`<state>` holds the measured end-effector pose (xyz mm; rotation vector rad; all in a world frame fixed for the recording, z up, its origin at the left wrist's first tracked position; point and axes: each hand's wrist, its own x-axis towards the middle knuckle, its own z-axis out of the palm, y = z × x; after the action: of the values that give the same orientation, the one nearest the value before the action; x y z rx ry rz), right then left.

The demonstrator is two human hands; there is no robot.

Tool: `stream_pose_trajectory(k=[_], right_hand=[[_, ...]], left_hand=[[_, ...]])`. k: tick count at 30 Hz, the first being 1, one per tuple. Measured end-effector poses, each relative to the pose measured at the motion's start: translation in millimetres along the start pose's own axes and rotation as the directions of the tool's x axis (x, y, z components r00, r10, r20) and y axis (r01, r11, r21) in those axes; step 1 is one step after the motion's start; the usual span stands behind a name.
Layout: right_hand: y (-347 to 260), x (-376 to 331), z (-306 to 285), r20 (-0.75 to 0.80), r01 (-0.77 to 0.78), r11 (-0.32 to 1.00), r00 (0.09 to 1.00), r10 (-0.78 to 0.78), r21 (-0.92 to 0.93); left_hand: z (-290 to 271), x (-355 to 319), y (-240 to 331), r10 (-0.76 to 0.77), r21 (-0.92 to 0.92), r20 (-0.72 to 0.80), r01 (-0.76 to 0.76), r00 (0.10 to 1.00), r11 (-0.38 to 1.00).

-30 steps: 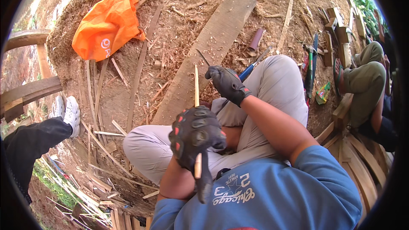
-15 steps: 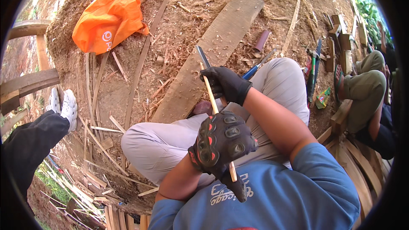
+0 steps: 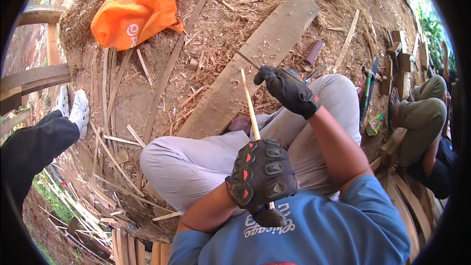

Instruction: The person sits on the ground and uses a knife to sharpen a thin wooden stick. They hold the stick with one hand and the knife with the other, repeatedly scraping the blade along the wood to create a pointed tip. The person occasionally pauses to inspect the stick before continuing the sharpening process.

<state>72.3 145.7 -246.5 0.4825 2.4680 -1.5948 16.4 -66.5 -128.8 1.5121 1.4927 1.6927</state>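
My gloved left hand (image 3: 262,179) grips the lower end of a thin bamboo strip (image 3: 249,105) – it slants up over my lap. My gloved right hand (image 3: 287,90) is fisted beside its top, above the wooden plank (image 3: 265,49).

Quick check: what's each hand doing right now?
Left hand: closed on thin wooden stick.
Right hand: closed; what it holds cannot be told.

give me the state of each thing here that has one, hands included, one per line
left hand: gloved, closed around the thin wooden stick
right hand: gloved, fist closed near the stick's far end; what it holds is hidden
thin wooden stick: held slanting above the lap
wooden plank: lying flat, strewn with shavings
orange bag: crumpled on the ground
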Motion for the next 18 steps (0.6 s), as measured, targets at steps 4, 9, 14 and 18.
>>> stream_pose_trajectory(k=[4, 9, 14, 18], right_hand=[[20.0, -1.0, 18.5, -0.044, 0.096, 0.983, 0.994, -0.104, -0.153], [2.3, 4.5, 21.1, 0.197, -0.016, 0.990, 0.979, 0.044, -0.142], [14.6, 8.8, 21.6, 0.210, 0.014, 0.997, 0.978, 0.004, -0.082], [25.9, 15.7, 22.6, 0.255, -0.057, 0.991, 0.963, 0.087, -0.124]], left_hand=[[-4.4, -4.3, -0.8, -0.006, 0.031, 0.011, 0.005, 1.000, 1.000], [-16.2, 4.6, -0.3, -0.021, -0.018, 0.035, 0.021, 0.999, 1.000], [-21.2, 0.0, 2.3, -0.069, 0.005, -0.001, 0.069, 0.998, 0.998], [-24.1, -2.0, 2.7, -0.088, 0.022, -0.004, 0.088, 0.996, 0.996]])
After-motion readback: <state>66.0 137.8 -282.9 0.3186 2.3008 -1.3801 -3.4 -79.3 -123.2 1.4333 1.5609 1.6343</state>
